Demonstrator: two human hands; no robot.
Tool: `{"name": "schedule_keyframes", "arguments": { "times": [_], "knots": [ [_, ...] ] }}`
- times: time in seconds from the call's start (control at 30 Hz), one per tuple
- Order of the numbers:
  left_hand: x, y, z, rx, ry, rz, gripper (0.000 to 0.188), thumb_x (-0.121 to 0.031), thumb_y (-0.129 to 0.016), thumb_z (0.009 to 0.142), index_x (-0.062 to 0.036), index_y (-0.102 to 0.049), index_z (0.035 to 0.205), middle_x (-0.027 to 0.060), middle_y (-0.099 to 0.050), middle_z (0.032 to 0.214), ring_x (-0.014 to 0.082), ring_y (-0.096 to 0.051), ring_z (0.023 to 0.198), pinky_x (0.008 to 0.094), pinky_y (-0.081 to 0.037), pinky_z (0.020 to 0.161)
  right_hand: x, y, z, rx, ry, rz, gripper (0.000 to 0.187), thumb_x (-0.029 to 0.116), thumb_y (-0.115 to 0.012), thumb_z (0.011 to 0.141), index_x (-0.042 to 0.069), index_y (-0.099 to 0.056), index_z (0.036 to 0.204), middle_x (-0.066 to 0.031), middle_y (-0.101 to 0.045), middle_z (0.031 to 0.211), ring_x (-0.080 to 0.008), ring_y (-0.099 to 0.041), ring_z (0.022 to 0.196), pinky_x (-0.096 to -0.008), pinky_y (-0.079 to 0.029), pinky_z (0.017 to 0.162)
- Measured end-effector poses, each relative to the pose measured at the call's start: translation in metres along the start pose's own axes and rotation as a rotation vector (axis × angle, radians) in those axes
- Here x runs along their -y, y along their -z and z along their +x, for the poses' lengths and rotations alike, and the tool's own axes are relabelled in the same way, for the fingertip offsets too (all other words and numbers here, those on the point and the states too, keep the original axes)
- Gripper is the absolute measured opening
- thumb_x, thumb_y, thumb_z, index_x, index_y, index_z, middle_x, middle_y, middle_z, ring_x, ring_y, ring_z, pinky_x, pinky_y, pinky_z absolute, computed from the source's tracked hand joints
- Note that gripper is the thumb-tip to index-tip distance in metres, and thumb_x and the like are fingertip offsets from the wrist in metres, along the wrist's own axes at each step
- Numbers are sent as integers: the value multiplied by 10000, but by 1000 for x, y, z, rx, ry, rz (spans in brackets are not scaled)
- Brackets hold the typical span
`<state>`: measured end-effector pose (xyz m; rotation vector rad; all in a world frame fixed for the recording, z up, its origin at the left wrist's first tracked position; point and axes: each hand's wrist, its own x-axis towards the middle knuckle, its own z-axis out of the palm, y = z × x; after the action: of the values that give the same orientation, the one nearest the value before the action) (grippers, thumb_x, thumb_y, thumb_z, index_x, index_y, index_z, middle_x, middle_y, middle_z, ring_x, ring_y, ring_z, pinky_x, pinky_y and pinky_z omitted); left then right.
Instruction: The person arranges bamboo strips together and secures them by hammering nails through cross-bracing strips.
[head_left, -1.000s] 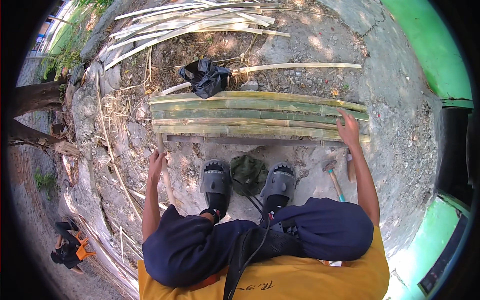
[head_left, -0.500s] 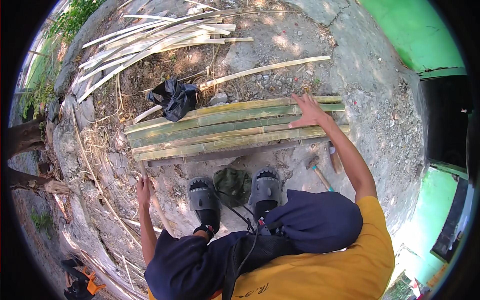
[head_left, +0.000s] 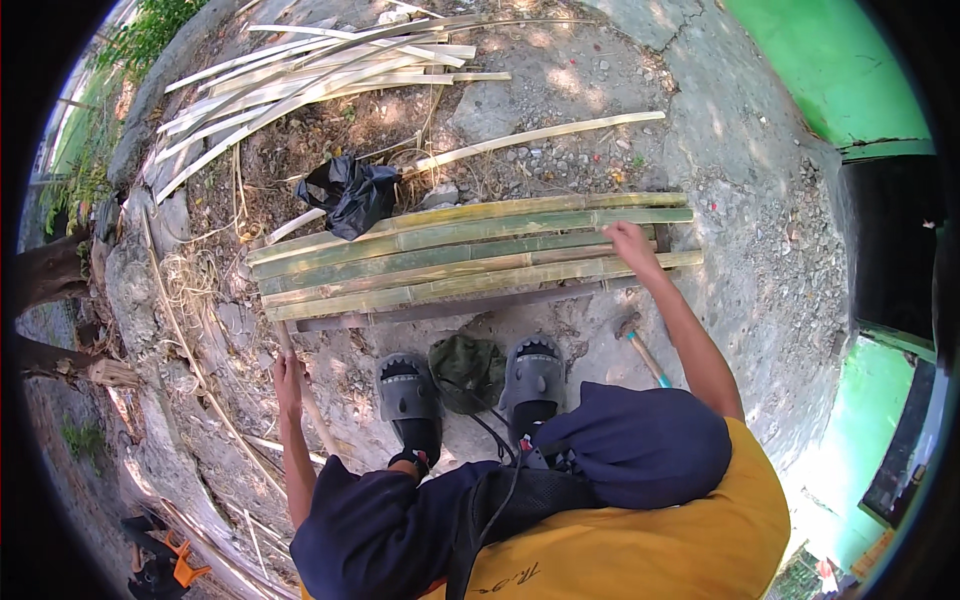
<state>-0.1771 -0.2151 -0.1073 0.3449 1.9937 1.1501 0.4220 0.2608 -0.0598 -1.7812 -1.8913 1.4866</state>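
Note:
Several split bamboo strips (head_left: 430, 243), green and yellowish, lie side by side across the ground in front of my feet. My right hand (head_left: 630, 246) is over their right part, fingers curled in on a green bamboo strip; the fingertips are partly hidden. Below the strips' left end, my left hand (head_left: 289, 384) is closed around a wooden stick (head_left: 318, 425), which reaches up to the corner of the row. A dark flat bar (head_left: 440, 312) lies along the near side of the row.
A hammer (head_left: 643, 352) lies near my right forearm. A black plastic bag (head_left: 350, 198) rests against the far strip. Pale split strips (head_left: 300, 85) are piled beyond. A dark green cloth bag (head_left: 467, 372) sits between my sandals (head_left: 407, 390). A green wall (head_left: 835, 70) stands right.
My right hand was spread open over the strips; its fingers have now curled in, and it has moved slightly right and nearer. My left hand has hardly moved.

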Motion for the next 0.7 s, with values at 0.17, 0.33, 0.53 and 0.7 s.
{"name": "schedule_keyframes", "arguments": {
  "times": [0.17, 0.33, 0.53, 0.7],
  "knots": [
    [-7, 11, -13, -45, 12, -6, 291, -398, -527, 1091, -129, -540, 978, -21, -519, 719, 94, -532, 557, 266, -456, 492, 29, -61, -77, 550, -727, 1000, 235, 214, -453, 1102, 64, -580, 1230, 110, -274, 618, -52, -236, 509, -251, -229, 496],
    [-5, -2, -4, -1, 7, 17, 300, -403, -533, 1087, -129, -545, 965, -16, -531, 713, 102, -544, 545, 270, -455, 474, -7, -94, -61, 312, -688, 1501, 260, 174, -488, 1068, 140, -449, 813, 80, -259, 586, -76, -228, 486, -278, -226, 498],
    [-8, -6, -3, -63, 52, -31, 316, -380, -521, 1094, -115, -525, 923, -18, -495, 697, 102, -481, 544, 278, -415, 492, -6, -111, -51, 134, -586, 1777, 497, 206, -564, 1005, 189, -272, 604, 57, -204, 553, -107, -190, 461, -301, -184, 492],
    [-12, -10, -8, -60, 76, -184, 344, -418, -523, 1093, -143, -441, 903, -33, -386, 636, 88, -385, 489, 278, -332, 432, -5, -110, -61, 162, -539, 1858, 566, 314, -639, 980, 191, -256, 581, 51, -184, 557, -109, -166, 461, -304, -169, 502]
  ]
}}
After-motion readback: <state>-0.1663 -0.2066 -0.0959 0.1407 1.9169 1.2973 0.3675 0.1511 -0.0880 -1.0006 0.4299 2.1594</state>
